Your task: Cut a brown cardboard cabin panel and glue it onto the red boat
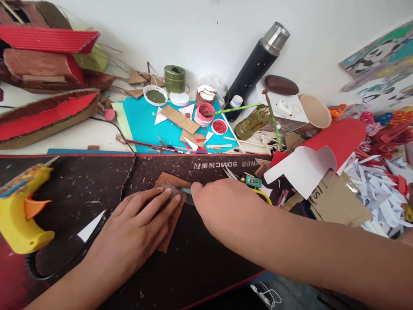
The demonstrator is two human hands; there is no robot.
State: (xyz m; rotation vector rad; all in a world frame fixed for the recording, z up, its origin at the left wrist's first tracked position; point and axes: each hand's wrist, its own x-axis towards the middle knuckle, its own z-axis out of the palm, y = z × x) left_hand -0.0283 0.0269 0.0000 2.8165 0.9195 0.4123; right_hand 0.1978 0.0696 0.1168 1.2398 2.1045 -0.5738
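My left hand (142,217) lies flat with its fingers stretched out. Its fingertips press a clear ruler (187,199) onto a brown-painted piece of cardboard (172,178) on the dark mat. Right beside them, my right hand (222,202) is closed in a fist round a utility knife (186,190). Only a short teal and pale part of the knife shows at the ruler; the hand hides the rest. The cardboard's lower part comes out from under my left hand.
A yellow glue gun (26,211) and a white paper scrap (91,226) lie left on the mat (200,267). Scissors and a lighter (251,181) are right of my fist. Behind stand paint pots (204,114), a black flask (253,64) and cardboard boats (48,116). Paper strips (383,185) heap at right.
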